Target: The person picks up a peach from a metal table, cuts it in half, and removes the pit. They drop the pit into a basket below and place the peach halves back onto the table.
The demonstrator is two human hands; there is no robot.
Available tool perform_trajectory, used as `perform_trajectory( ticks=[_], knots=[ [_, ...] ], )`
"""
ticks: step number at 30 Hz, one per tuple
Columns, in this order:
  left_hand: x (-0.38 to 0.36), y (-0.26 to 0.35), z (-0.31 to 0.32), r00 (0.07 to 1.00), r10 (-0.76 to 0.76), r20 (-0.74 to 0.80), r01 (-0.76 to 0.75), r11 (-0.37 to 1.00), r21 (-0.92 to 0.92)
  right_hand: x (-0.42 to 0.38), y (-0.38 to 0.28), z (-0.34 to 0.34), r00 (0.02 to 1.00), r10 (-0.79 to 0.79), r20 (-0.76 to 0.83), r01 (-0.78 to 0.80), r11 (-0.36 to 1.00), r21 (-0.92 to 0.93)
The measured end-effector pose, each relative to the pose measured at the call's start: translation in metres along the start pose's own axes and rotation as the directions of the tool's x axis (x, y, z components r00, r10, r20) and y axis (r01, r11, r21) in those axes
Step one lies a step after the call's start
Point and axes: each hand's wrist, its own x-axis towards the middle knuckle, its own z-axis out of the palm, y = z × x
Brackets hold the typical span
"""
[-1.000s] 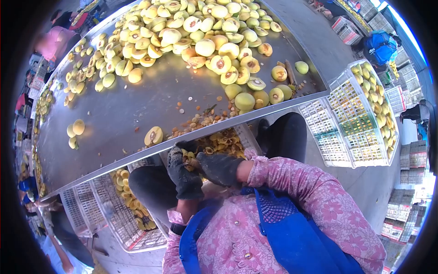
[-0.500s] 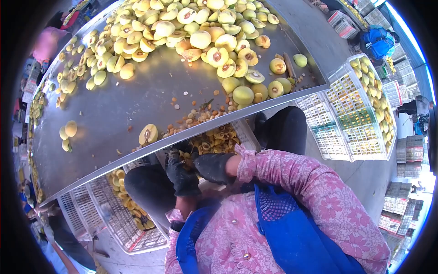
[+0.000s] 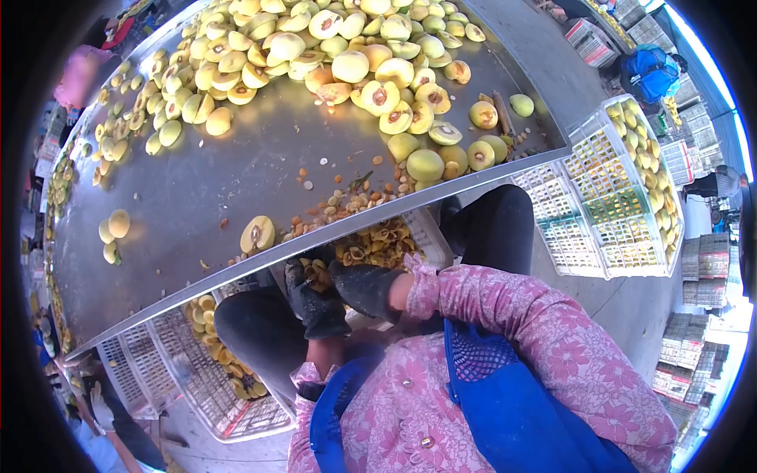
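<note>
Both hands wear dark gloves and are close together below the edge of the metal table (image 3: 189, 205). My left hand (image 3: 314, 303) points up toward the table edge, dusty with pale residue; its fingers are hard to make out. My right hand (image 3: 364, 290) lies beside it, reaching in from the pink floral sleeve, with its fingers partly hidden. Yellow fruit pieces (image 3: 378, 244) fill a crate just beyond the hands, under the edge. A halved fruit with its pit (image 3: 257, 234) sits on the table just above them.
Piled halved fruits (image 3: 347, 67) cover the table's far side. Loose pits (image 3: 347, 203) lie along its near edge. A crate of fruit pieces (image 3: 229, 418) stands at lower left, and stacked full crates (image 3: 607, 197) at right. A person in blue (image 3: 653, 72) is at upper right.
Both hands have shifted slightly by the crate, and the right hand has moved a little to the left. The view has moved slightly. At lower left, another person's gloved hand shows more clearly.
</note>
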Motion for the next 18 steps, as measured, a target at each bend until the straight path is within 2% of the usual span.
perform_trajectory(
  ticks=[1, 3, 7, 9, 10, 11, 12, 13, 14, 15, 16, 18],
  knots=[
    [0.001, -0.001, -0.002, 1.000, -0.002, -0.002, 0.002, 1.000, -0.001, 0.000, -0.001, -0.001, 1.000, 0.003, 0.002, -0.003, 1.000, 0.000],
    [0.004, -0.004, -0.009, 1.000, -0.008, 0.024, 0.008, 1.000, 0.003, -0.001, -0.004, -0.004, 0.998, -0.032, 0.056, 0.042, 0.982, -0.186],
    [0.005, -0.005, -0.014, 0.998, -0.054, 0.023, 0.053, 0.998, 0.019, 0.005, 0.007, 0.004, 0.997, -0.018, 0.078, 0.031, 0.984, -0.174],
    [0.003, -0.004, -0.007, 0.996, -0.038, -0.076, 0.041, 0.998, 0.038, 0.005, 0.006, 0.005, 0.995, -0.098, 0.006, 0.098, 0.990, -0.105],
    [0.003, -0.004, -0.006, 0.996, -0.040, -0.077, 0.043, 0.998, 0.038, 0.008, 0.009, 0.001, 0.995, -0.096, 0.007, 0.097, 0.990, -0.103],
    [0.003, -0.003, -0.007, 0.995, -0.052, -0.080, 0.057, 0.996, 0.072, 0.010, -0.005, -0.021, 0.943, -0.061, 0.328, 0.097, 0.991, -0.095],
    [0.002, -0.003, -0.008, 0.994, -0.065, -0.084, 0.074, 0.992, 0.106, 0.009, -0.016, -0.036, 0.789, -0.022, 0.615, 0.095, 0.992, -0.086],
    [0.005, -0.005, -0.015, 0.994, -0.067, -0.086, 0.076, 0.991, 0.106, 0.006, -0.022, -0.043, 0.788, -0.022, 0.616, 0.093, 0.992, -0.083],
    [0.009, -0.006, -0.023, 0.991, -0.124, -0.059, 0.128, 0.990, 0.056, 0.000, -0.027, -0.050, 0.802, 0.105, 0.589, -0.227, 0.964, 0.137],
    [0.012, -0.009, -0.031, 0.984, -0.177, -0.028, 0.177, 0.984, 0.006, -0.002, -0.028, -0.055, 0.773, 0.232, 0.590, -0.502, 0.792, 0.346],
    [0.011, -0.007, -0.025, 0.984, -0.174, -0.028, 0.174, 0.985, 0.006, -0.002, -0.026, -0.056, 0.774, 0.230, 0.590, -0.500, 0.794, 0.346],
    [0.005, 0.000, -0.005, 0.958, -0.286, -0.032, 0.284, 0.957, -0.065, -0.002, -0.018, -0.055, 0.815, 0.160, 0.557, -0.395, 0.856, 0.332]
  ],
)
